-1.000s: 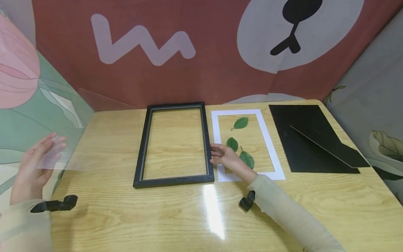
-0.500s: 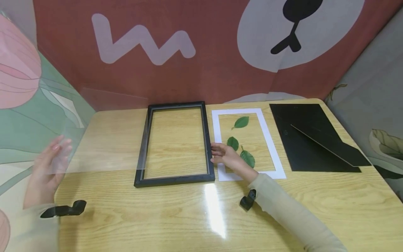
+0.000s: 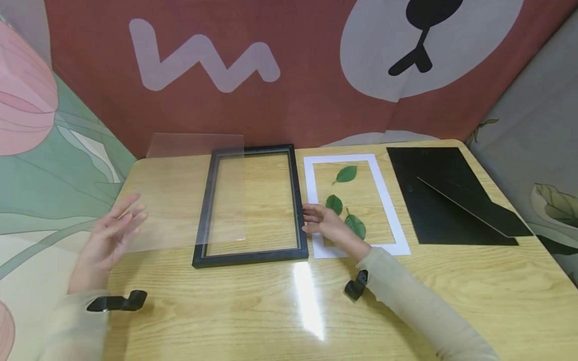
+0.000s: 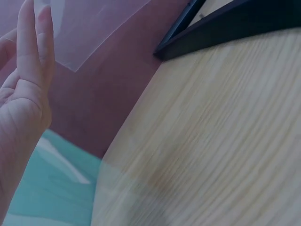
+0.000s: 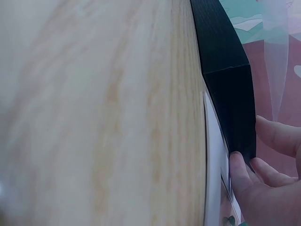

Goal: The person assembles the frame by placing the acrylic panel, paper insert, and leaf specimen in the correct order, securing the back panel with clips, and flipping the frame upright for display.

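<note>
A clear, stiff sheet [image 3: 173,198] hangs tilted over the left of the table, and my left hand [image 3: 108,235] holds it by its left edge. The sheet's right part overlaps the left half of a black picture frame [image 3: 253,258] in the head view. The frame lies with its opening showing bare table. My right hand [image 3: 329,225] touches the frame's right side with extended fingers. In the right wrist view, its fingertips [image 5: 237,162] sit right at the frame's outer wall [image 5: 230,106]. The left wrist view shows a corner of the sheet [image 4: 77,59] beyond straight fingers.
A white mat [image 3: 389,210] lies right of the frame, partly under my right forearm, with several green leaves [image 3: 346,174] inside its opening. Farther right is a black backing board [image 3: 429,220] with its stand leg [image 3: 478,210] raised. Printed cloth [image 3: 311,75] closes off the back and sides.
My left hand has moved right, carrying the clear sheet from left of the frame to over its left half. The right hand stays at the frame's side.
</note>
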Action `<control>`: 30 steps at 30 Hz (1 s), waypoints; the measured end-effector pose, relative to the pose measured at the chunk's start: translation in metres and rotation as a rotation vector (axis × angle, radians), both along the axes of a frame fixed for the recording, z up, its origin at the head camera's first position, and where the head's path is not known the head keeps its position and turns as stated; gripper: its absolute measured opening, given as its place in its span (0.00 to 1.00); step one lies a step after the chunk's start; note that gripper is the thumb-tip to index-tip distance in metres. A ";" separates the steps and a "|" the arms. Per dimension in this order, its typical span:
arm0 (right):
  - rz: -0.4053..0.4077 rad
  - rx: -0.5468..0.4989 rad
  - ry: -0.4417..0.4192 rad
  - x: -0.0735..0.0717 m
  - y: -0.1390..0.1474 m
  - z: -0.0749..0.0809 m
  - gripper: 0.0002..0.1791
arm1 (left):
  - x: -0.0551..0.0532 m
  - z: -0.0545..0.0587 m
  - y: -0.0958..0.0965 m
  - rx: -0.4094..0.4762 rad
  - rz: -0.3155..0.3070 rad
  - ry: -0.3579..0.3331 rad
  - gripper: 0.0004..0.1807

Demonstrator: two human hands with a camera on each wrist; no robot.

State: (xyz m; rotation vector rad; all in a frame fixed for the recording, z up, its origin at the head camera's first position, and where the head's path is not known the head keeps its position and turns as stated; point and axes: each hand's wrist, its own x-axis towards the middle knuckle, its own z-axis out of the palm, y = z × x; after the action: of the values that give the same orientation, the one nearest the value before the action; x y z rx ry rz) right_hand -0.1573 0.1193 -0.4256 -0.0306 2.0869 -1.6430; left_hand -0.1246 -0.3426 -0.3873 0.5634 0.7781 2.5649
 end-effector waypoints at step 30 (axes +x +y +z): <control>0.012 -0.023 -0.007 0.000 0.001 0.001 0.35 | -0.024 -0.027 0.054 -0.418 -0.052 0.092 0.30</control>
State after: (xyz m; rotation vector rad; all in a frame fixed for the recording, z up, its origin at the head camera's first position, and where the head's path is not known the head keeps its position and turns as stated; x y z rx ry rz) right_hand -0.1570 0.1207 -0.4248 -0.0445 2.0588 -1.6577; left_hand -0.1481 -0.2891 -0.4147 0.5576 1.2712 2.2464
